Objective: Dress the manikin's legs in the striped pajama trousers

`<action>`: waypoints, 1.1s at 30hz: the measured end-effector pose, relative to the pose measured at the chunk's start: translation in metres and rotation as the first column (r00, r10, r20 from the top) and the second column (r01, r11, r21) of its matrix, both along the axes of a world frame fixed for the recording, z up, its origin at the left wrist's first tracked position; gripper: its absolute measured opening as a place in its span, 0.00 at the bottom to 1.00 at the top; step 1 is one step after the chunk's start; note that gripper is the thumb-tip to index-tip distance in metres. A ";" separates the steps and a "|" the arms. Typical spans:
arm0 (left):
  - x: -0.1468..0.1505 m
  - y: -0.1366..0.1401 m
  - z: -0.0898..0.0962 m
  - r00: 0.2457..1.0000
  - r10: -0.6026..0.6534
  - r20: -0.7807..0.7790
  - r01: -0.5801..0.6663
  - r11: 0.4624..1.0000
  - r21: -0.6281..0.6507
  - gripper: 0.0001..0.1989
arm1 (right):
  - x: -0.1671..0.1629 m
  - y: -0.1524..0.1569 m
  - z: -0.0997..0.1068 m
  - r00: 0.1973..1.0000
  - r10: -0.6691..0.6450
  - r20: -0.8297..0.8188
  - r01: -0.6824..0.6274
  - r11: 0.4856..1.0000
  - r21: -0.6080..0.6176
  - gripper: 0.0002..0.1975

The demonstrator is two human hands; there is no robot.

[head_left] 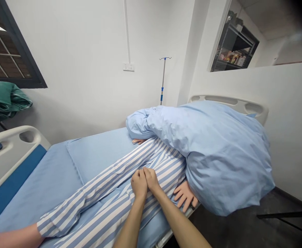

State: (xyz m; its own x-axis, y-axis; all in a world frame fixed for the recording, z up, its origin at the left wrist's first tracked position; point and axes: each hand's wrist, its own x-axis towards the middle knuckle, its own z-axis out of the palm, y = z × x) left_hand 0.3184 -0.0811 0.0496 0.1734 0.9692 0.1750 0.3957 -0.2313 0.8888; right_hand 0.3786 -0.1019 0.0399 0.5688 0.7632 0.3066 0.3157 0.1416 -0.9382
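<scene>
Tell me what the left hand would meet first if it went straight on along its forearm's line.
Most likely the far striped trouser leg, just beyond the curled left hand; the hand's height above that leg is unclear, so it might pass over.

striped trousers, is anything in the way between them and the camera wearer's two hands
Nothing visible is. The left hand and right hand, together with fingers curled, are right at the striped trousers; actual contact can't be told. The blue quilt hides the trousers' waist end, away from both hands.
</scene>
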 end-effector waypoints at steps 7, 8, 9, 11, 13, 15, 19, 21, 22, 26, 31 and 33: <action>0.005 -0.006 -0.007 1.000 -0.005 0.023 0.004 0.999 0.032 0.16 | 0.000 -0.003 -0.003 1.000 -0.017 -0.022 0.018 1.000 0.024 0.17; 0.004 -0.006 -0.007 1.000 -0.014 0.019 0.013 0.999 0.038 0.16 | -0.001 -0.004 -0.004 1.000 -0.015 -0.007 0.015 0.999 0.028 0.17; 0.003 -0.006 -0.008 1.000 -0.023 0.013 0.022 0.999 0.046 0.16 | -0.001 -0.004 -0.003 1.000 -0.018 0.008 0.018 0.999 0.028 0.17; 0.002 -0.005 -0.009 1.000 -0.023 -0.003 0.023 0.998 0.054 0.16 | -0.001 -0.004 -0.002 0.999 -0.025 0.040 0.025 1.000 0.014 0.18; 0.003 -0.005 -0.010 1.000 -0.012 -0.008 0.012 0.998 0.055 0.16 | 0.003 -0.003 0.001 0.995 0.001 0.097 0.001 1.000 -0.017 0.18; 0.004 -0.004 -0.011 1.000 -0.008 -0.008 0.009 0.998 0.055 0.15 | 0.009 -0.003 0.004 0.983 0.062 0.174 -0.053 0.997 -0.058 0.19; 0.006 -0.005 -0.012 0.999 -0.013 -0.043 0.016 0.998 0.066 0.15 | 0.021 -0.004 0.008 0.950 0.137 0.281 -0.112 0.988 -0.104 0.19; 0.006 -0.006 -0.012 0.998 -0.018 -0.064 0.022 0.998 0.059 0.16 | 0.022 -0.006 0.008 0.951 0.117 0.286 -0.094 0.991 -0.091 0.19; 0.006 -0.007 -0.012 0.997 -0.025 -0.071 0.029 0.998 0.054 0.16 | 0.023 -0.007 0.007 0.954 0.101 0.282 -0.081 0.993 -0.081 0.19; 0.007 -0.008 -0.010 0.993 -0.047 -0.107 0.051 0.998 0.031 0.16 | 0.022 -0.009 0.004 0.968 0.067 0.241 -0.055 0.997 -0.054 0.18; 0.017 -0.003 -0.004 0.993 -0.095 -0.066 0.097 0.995 0.023 0.16 | 0.027 -0.006 0.002 0.995 0.019 0.101 -0.019 1.000 -0.005 0.17; 0.023 -0.003 0.001 0.992 -0.116 -0.057 0.119 0.992 0.047 0.16 | 0.030 -0.005 0.002 1.000 0.003 0.021 -0.003 1.000 0.024 0.17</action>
State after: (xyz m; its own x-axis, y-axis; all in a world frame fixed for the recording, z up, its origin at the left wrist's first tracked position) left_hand 0.3417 -0.0842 0.0504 0.2961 0.9318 0.2099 0.4104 -0.3226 0.8530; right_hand 0.4091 -0.1069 0.0418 0.5597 0.7575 0.3362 0.3346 0.1646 -0.9279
